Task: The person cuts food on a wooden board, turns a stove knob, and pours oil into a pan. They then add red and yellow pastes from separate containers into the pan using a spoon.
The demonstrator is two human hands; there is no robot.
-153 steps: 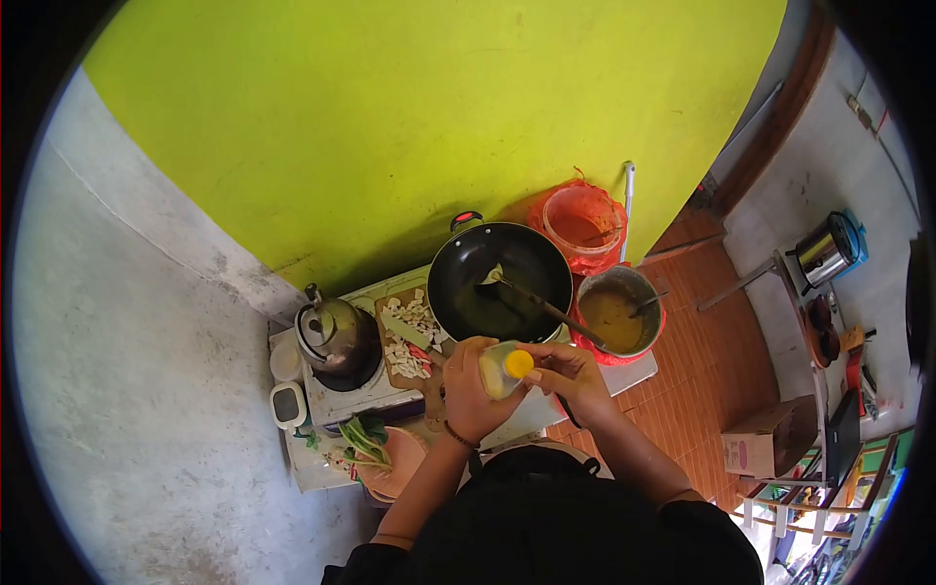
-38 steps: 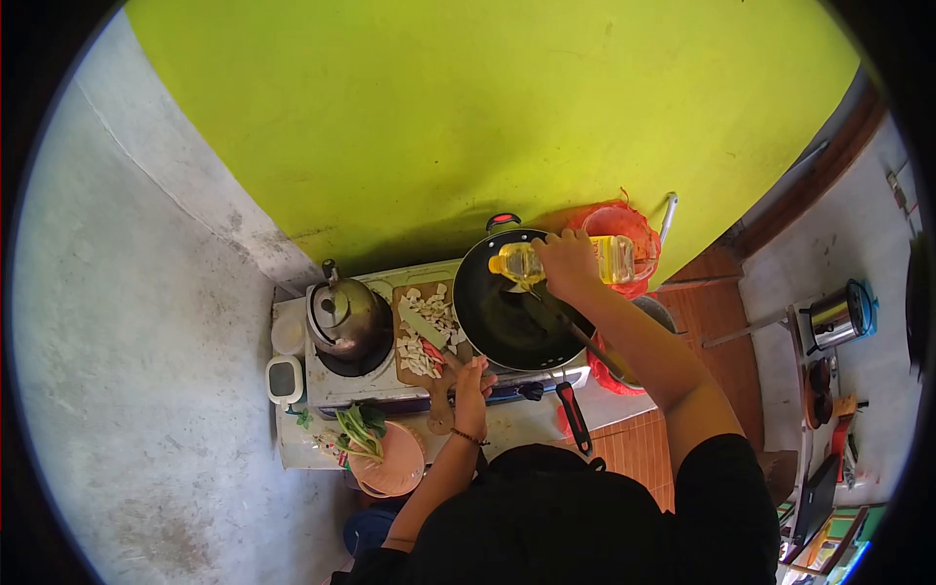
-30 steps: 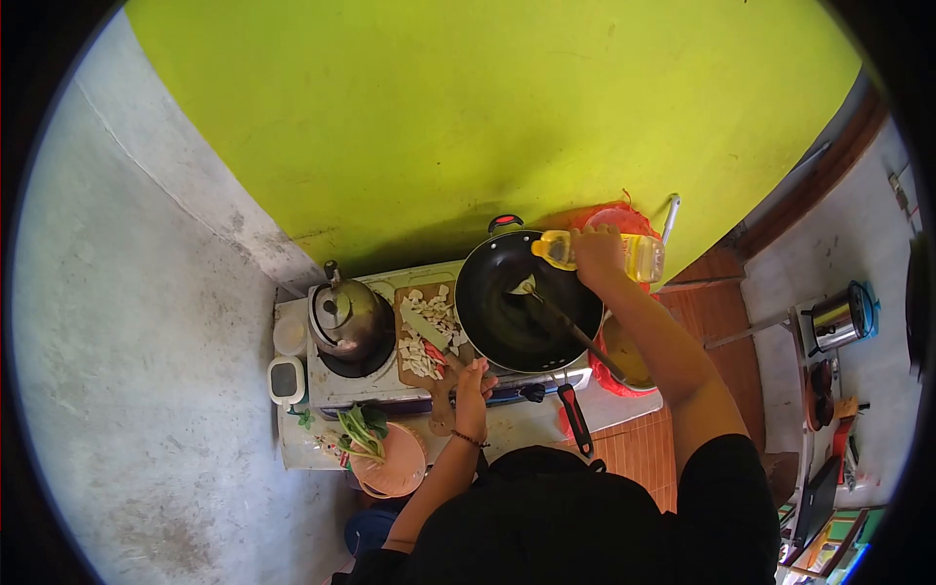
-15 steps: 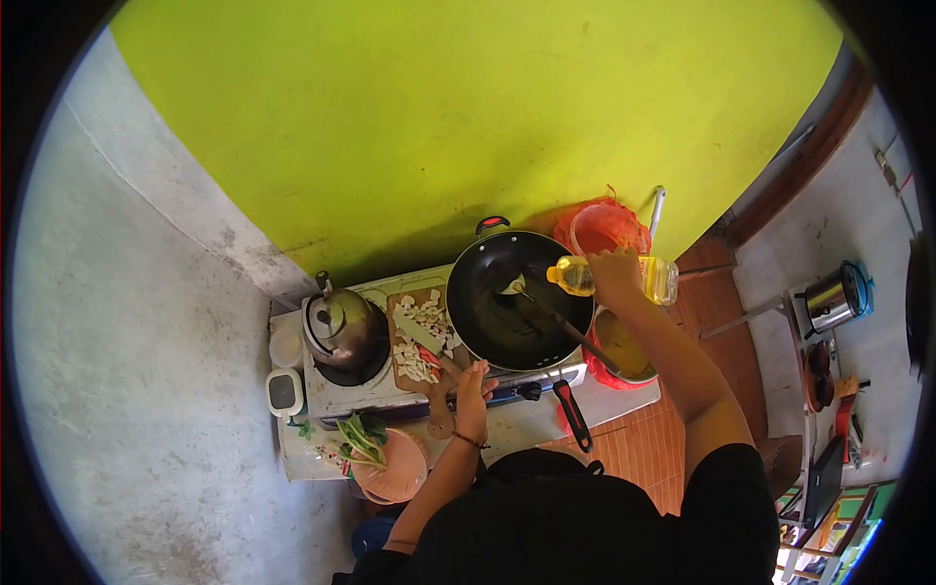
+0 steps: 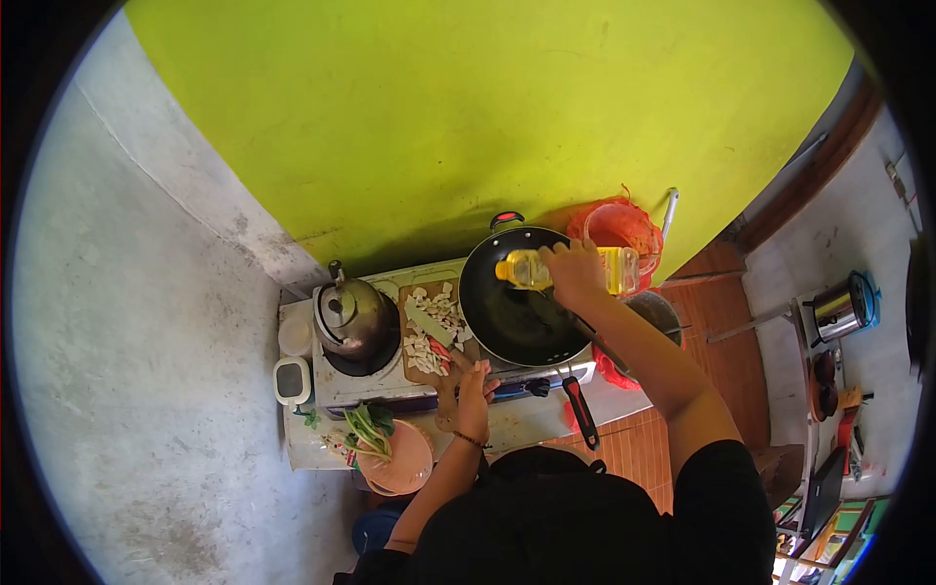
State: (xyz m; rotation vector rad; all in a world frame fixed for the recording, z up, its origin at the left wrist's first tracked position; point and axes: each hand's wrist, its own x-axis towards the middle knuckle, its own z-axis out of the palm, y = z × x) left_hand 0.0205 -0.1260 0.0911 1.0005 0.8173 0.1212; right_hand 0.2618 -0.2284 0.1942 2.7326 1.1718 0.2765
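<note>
My right hand (image 5: 577, 275) is wrapped around a clear bottle of yellow oil (image 5: 621, 270), held on its side over the black wok (image 5: 517, 317). The yellow cap end of the bottle points left, above the middle of the pan. A spatula handle (image 5: 611, 353) leans across the wok's right rim, partly behind my forearm. My left hand (image 5: 475, 398) has its fingers stretched out beside the wooden cutting board (image 5: 446, 405), near the handle end. On that board lie chopped white pieces (image 5: 422, 353), some red pieces and a knife with a pale blade (image 5: 429, 324).
A metal kettle (image 5: 353, 317) sits on the stove's left burner. Leafy greens (image 5: 369, 431) rest on a pinkish round lid (image 5: 403, 460) at the front left. A red bag-lined container (image 5: 616, 222) and a metal pot (image 5: 655, 314) stand right of the wok, whose handle (image 5: 582, 414) juts forward.
My right hand has moved left with the oil bottle, bringing its cap farther over the wok. The spatula has shifted, and its head no longer shows. My left hand stays nearly still.
</note>
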